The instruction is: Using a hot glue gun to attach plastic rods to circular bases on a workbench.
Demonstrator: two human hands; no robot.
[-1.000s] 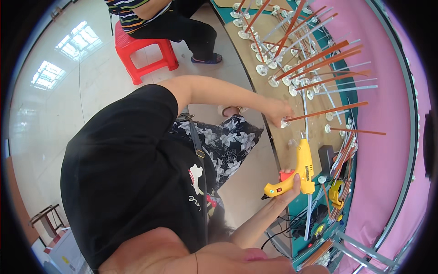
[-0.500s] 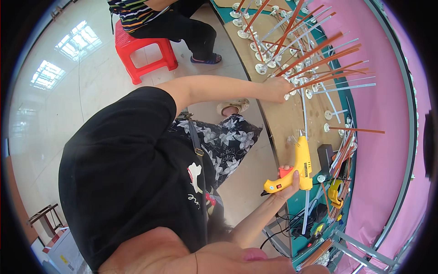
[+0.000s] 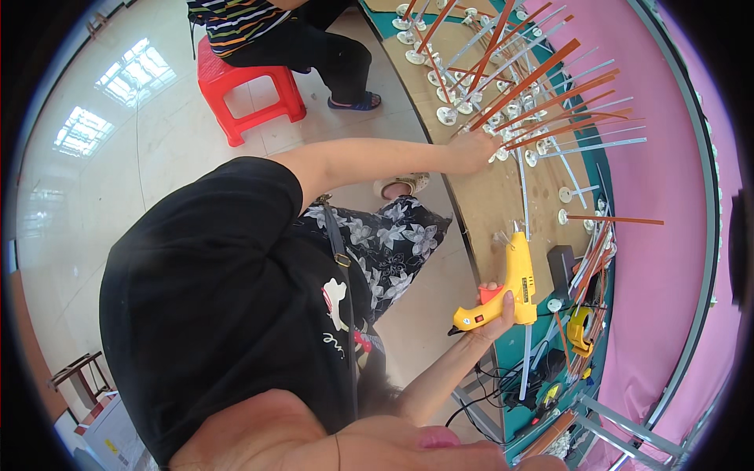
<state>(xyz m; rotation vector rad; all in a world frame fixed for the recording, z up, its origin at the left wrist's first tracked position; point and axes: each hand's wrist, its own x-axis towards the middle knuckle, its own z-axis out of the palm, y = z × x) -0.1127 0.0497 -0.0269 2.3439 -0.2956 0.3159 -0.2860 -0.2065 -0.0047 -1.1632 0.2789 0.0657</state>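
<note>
Glue gun (image 3: 509,290) sits clamped in my right hand (image 3: 493,320); my left hand (image 3: 471,151) pinches a white disc base; next, bringing the nozzle over.

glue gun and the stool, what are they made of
Glue gun, held in the right hand: likely hard plastic, glossy yellow shell with an orange trigger. Stool: likely moulded plastic, uniformly red with a slight sheen, legs and seat one piece.

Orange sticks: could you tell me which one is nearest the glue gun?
The lone orange stick beyond the yellow glue gun; the others cluster by the left hand.
</note>
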